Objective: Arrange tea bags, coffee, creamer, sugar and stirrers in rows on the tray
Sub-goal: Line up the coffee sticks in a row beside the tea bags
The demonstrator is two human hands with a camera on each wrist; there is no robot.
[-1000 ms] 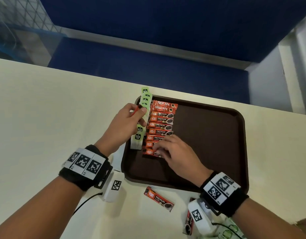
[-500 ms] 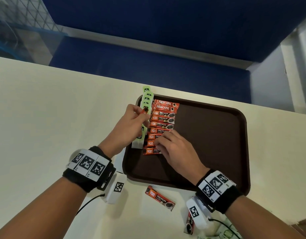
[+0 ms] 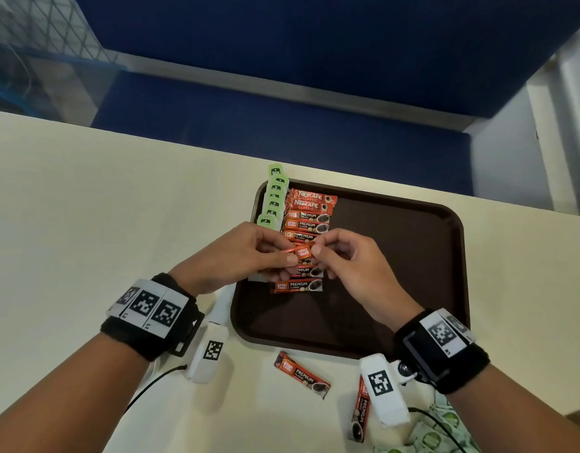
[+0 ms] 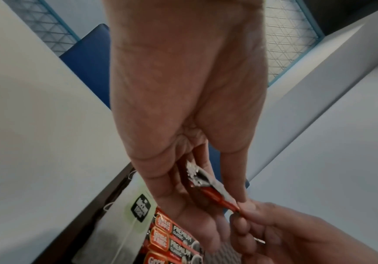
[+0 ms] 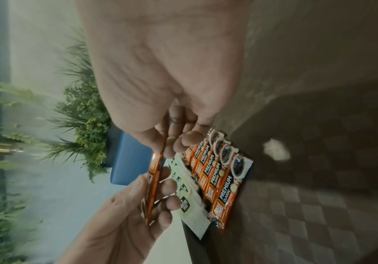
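Observation:
A brown tray [image 3: 412, 256] holds a column of green-tagged tea bags [image 3: 274, 197] along its left edge. Beside it lies a column of red coffee sachets [image 3: 309, 220]. Both hands hold one red coffee sachet [image 3: 301, 252] just above that column. My left hand [image 3: 290, 258] pinches its left end and my right hand [image 3: 316, 251] pinches its right end. In the left wrist view the held sachet [image 4: 213, 189] runs between the fingers above the coffee row [image 4: 172, 237]. The right wrist view shows the sachet [image 5: 154, 180] edge-on, left of the coffee row [image 5: 219, 180] and tea bags [image 5: 188, 200].
Two loose coffee sachets [image 3: 301, 374] [image 3: 360, 407] lie on the cream table in front of the tray. Pale green packets [image 3: 438, 433] sit at the near right corner. The tray's right half is bare. A blue bench stands beyond the table's far edge.
My right hand has lifted off the coffee row and my left hand has left the tea bags. They have met over the row and now pinch one sachet between them.

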